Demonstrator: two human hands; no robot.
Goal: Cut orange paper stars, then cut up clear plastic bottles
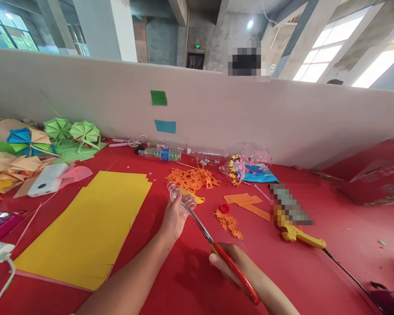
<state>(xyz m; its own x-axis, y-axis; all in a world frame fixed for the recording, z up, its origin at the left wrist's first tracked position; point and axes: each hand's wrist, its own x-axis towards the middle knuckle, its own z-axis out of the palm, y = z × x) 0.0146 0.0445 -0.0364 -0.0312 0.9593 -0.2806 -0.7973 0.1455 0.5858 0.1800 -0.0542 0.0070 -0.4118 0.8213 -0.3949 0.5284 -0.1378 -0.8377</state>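
Observation:
A clear plastic bottle piece (188, 200) with a threaded neck sits in my left hand (174, 215), thumb pressed over its side and neck pointing away from me. My right hand (228, 262) is closed around the red handles of a pair of scissors (205, 232). The scissor blades reach up to the plastic near my left fingers; whether they are cutting into it I cannot tell. Just beyond the bottle piece lies a heap of orange paper cutouts (197, 177). A smaller pile of orange paper stars (229, 223) lies to the right, beside a red ring (225, 208).
Yellow paper sheets (85, 223) cover the left of the red table. A yellow glue gun (298, 236) with a cord lies right. Plastic bottles (174, 154) and a star-covered bottle piece (234, 169) line the partition (210, 113). Folded paper umbrellas (85, 132) stand back left.

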